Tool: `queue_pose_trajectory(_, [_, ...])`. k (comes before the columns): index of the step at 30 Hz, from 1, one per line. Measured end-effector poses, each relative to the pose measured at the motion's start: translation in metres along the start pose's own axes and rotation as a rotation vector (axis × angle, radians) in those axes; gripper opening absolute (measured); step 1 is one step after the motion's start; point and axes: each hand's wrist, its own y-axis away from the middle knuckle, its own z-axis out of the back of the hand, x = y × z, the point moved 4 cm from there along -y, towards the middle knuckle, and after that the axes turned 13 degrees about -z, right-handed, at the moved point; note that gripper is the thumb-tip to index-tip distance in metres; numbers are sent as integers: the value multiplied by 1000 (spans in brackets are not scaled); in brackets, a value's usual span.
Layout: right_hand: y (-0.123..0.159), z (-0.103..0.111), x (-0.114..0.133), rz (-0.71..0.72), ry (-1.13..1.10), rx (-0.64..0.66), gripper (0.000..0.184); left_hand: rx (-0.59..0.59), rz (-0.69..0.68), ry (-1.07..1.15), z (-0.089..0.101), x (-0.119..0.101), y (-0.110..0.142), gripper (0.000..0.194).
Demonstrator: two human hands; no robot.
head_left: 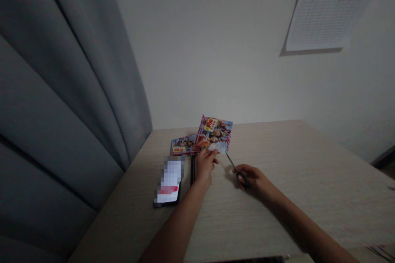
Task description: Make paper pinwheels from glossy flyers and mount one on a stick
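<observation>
A colourful printed flyer (212, 133) is pinched at its lower edge by my left hand (205, 166), which holds it raised at a tilt above the table. My right hand (250, 177) grips a pair of scissors (237, 171) by the dark handles. The blades point up and left, their tips close to the flyer's lower right corner; whether they touch the paper I cannot tell. Behind and left of my left hand lies a second flyer (182, 144) with similar print, partly covered by the held one.
A phone (169, 181) with a lit, blurred screen lies left of my left forearm. A dark, narrow object (193, 170) sits between phone and wrist. The pale wooden table (296, 164) meets a wall at the back. Grey curtains (70, 90) hang at left; a printed sheet (321, 20) is on the wall.
</observation>
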Motion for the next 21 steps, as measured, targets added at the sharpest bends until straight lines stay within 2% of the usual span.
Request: queue_pose_trajectory(21, [2, -2, 5, 51, 8, -10, 41, 31, 11, -1, -4, -6, 5, 40])
